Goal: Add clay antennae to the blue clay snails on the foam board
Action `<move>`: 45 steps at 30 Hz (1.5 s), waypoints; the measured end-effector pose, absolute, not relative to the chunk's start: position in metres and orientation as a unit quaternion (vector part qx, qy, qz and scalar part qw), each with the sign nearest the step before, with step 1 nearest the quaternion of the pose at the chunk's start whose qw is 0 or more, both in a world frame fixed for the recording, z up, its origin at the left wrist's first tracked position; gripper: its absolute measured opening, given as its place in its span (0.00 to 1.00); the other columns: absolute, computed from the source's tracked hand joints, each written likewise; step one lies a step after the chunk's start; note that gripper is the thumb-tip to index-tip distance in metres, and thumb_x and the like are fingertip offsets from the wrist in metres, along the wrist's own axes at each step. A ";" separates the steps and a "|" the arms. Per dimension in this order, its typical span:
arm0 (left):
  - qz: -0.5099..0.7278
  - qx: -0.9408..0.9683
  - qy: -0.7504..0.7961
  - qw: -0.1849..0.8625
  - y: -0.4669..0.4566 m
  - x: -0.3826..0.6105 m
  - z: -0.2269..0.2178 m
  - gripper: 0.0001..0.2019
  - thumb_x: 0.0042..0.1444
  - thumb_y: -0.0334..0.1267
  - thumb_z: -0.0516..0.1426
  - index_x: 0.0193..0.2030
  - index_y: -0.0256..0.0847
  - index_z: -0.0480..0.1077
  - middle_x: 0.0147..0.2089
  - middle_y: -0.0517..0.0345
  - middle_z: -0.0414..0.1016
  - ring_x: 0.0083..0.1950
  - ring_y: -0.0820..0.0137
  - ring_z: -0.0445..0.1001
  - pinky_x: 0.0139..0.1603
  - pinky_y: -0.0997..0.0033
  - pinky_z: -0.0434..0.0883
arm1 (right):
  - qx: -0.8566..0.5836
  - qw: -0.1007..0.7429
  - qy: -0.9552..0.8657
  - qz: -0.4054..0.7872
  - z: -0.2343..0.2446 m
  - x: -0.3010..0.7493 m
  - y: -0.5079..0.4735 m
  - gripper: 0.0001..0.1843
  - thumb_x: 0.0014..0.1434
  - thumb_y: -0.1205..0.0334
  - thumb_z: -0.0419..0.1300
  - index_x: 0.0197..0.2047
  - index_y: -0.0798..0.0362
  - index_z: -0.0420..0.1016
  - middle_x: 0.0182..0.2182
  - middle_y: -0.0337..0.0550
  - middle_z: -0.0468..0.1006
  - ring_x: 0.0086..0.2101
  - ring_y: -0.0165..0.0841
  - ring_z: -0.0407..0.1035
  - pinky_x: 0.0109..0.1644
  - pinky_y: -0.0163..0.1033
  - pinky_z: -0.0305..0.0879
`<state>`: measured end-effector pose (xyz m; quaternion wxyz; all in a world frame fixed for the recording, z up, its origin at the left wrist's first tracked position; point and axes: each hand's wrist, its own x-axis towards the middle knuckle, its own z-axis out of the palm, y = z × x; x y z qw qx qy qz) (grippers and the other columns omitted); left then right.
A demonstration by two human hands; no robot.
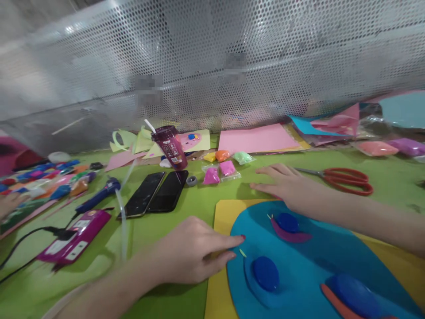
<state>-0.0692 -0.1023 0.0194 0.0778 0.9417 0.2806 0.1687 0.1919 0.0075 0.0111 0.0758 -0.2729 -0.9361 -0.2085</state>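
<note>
My left hand [195, 250] rests on the left edge of a yellow sheet [221, 212], fingers curled, fingertips touching the blue shape [318, 257] glued on it. My right hand [287, 186] lies flat with fingers stretched out at the sheet's top edge. On the blue shape sit clay snails: one with a purple body and blue shell [288, 226], a blue shell [265, 273] nearer me, and a third with an orange body [352, 297] at the bottom right.
On the green table lie two dark phones [156, 194], a maroon cup with a straw [171, 146], small bags of coloured clay [222, 167], red scissors [345, 179], pink paper [257, 138], a magenta power bank with cable [75, 241] and a perforated metal screen [212, 66] behind.
</note>
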 end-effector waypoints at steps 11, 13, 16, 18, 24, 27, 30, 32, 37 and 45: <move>0.181 0.938 0.284 0.086 -0.101 -0.070 0.020 0.13 0.60 0.33 0.51 0.50 0.38 0.69 0.22 0.63 0.74 0.18 0.74 0.62 0.21 0.70 0.54 | -0.282 0.054 -0.931 -0.224 -0.001 0.197 0.004 0.39 0.41 0.85 0.50 0.55 0.46 0.68 0.58 0.56 0.59 0.56 0.57 0.54 0.49 0.61 0.61; 0.176 0.938 0.285 0.086 -0.101 -0.070 0.020 0.13 0.60 0.33 0.51 0.50 0.39 0.69 0.22 0.63 0.74 0.18 0.73 0.63 0.21 0.69 0.54 | -0.291 0.044 -0.928 -0.227 0.001 0.194 0.003 0.40 0.42 0.85 0.50 0.56 0.46 0.66 0.59 0.56 0.59 0.56 0.57 0.54 0.49 0.62 0.61; 0.176 0.938 0.288 0.082 -0.101 -0.069 0.020 0.13 0.60 0.33 0.51 0.50 0.39 0.70 0.22 0.63 0.74 0.18 0.73 0.63 0.21 0.70 0.55 | -0.294 0.040 -0.929 -0.219 0.005 0.191 0.001 0.40 0.41 0.85 0.49 0.56 0.46 0.67 0.58 0.55 0.60 0.57 0.57 0.53 0.49 0.64 0.60; 0.179 0.937 0.288 0.082 -0.102 -0.070 0.020 0.13 0.60 0.33 0.51 0.50 0.39 0.70 0.23 0.63 0.74 0.18 0.73 0.64 0.21 0.70 0.55 | -0.288 0.044 -0.936 -0.198 0.009 0.192 0.001 0.38 0.41 0.84 0.50 0.54 0.46 0.69 0.58 0.55 0.60 0.57 0.57 0.53 0.49 0.64 0.59; 0.174 0.939 0.286 0.076 -0.102 -0.069 0.021 0.13 0.61 0.33 0.51 0.50 0.39 0.70 0.24 0.62 0.76 0.18 0.73 0.66 0.21 0.70 0.55 | -0.302 0.081 -0.937 -0.159 0.015 0.197 -0.001 0.30 0.48 0.80 0.51 0.52 0.49 0.71 0.59 0.54 0.59 0.56 0.54 0.54 0.51 0.60 0.60; 0.175 0.938 0.289 0.072 -0.102 -0.069 0.020 0.12 0.61 0.34 0.50 0.49 0.40 0.70 0.24 0.62 0.75 0.19 0.73 0.66 0.22 0.70 0.56 | -0.301 0.079 -0.937 -0.159 0.010 0.197 0.000 0.34 0.45 0.82 0.49 0.54 0.50 0.69 0.59 0.53 0.58 0.56 0.53 0.53 0.52 0.60 0.59; 0.176 0.939 0.286 0.074 -0.101 -0.070 0.019 0.13 0.62 0.34 0.50 0.50 0.40 0.70 0.25 0.62 0.76 0.19 0.73 0.67 0.22 0.70 0.57 | -0.290 0.073 -0.938 -0.176 0.003 0.200 0.003 0.37 0.41 0.83 0.49 0.53 0.50 0.70 0.59 0.53 0.58 0.57 0.53 0.52 0.52 0.60 0.58; 0.178 0.939 0.285 0.071 -0.102 -0.070 0.019 0.12 0.61 0.34 0.50 0.49 0.40 0.70 0.25 0.62 0.76 0.19 0.73 0.67 0.21 0.70 0.57 | -0.281 0.074 -0.938 -0.188 0.000 0.202 0.004 0.37 0.39 0.83 0.49 0.53 0.50 0.70 0.58 0.53 0.60 0.57 0.53 0.52 0.51 0.60 0.59; 0.181 0.939 0.285 0.068 -0.103 -0.069 0.021 0.12 0.61 0.34 0.51 0.49 0.39 0.71 0.25 0.62 0.77 0.19 0.73 0.67 0.21 0.70 0.57 | -0.252 0.075 -0.940 -0.219 -0.002 0.205 0.004 0.38 0.38 0.83 0.49 0.53 0.50 0.69 0.58 0.55 0.60 0.58 0.53 0.50 0.50 0.60 0.60; 0.179 0.939 0.285 0.066 -0.103 -0.069 0.023 0.12 0.62 0.34 0.49 0.48 0.39 0.70 0.25 0.61 0.76 0.19 0.73 0.68 0.21 0.70 0.58 | -0.255 0.082 -0.947 -0.179 0.007 0.205 0.003 0.32 0.46 0.80 0.50 0.52 0.48 0.70 0.58 0.51 0.60 0.57 0.52 0.50 0.50 0.60 0.60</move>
